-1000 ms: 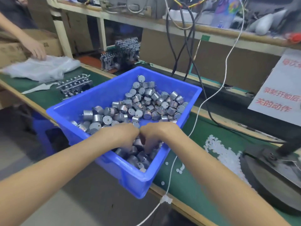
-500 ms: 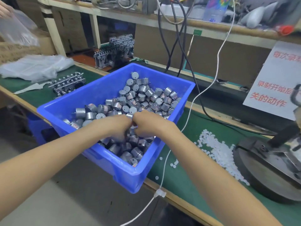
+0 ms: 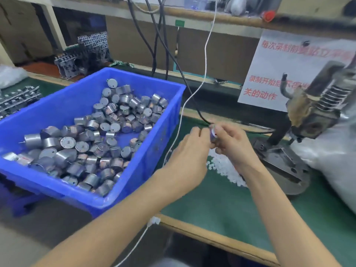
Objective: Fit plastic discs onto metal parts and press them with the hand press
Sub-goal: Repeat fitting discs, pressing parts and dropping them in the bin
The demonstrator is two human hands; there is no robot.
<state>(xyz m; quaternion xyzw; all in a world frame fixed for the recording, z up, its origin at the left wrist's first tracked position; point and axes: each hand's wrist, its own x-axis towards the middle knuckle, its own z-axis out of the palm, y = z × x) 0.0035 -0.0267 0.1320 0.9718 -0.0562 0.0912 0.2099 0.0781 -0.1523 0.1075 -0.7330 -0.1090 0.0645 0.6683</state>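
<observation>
View: head camera, looking down across the green worktop (image 3: 221, 209)
Right hand (image 3: 234, 146): raised above the worktop, between the blue bin (image 3: 63, 198) and the hand press (image 3: 312, 112); its grip is curled round one metal part (image 3: 213, 134), a small cylinder with one end turned toward the other hand
Left hand (image 3: 189, 155): fingertips brought up to the free end of the held part; the grip is hidden behind the back of the hand, so it cannot be told whether it pinches a disc
Loose metal parts (image 3: 92, 143): heaped in the blue bin, left of both hands
Plastic discs (image 3: 224, 168): a white pile on the worktop, below the hands and just beside the press base (image 3: 283, 162)
Hand press: stands at the right on its dark base, apart from the held part; its lower end is blurred
Step in hand: judged to be the fitting of a disc onto the picked part, with pressing not yet begun
Next move: calls for the disc to sit square on the part's end, then for the part to be carried right and set upright under the press
Surroundings: a white cable (image 3: 205, 54) hangs down past the bin; a sign with red characters (image 3: 273, 74) leans behind the press
</observation>
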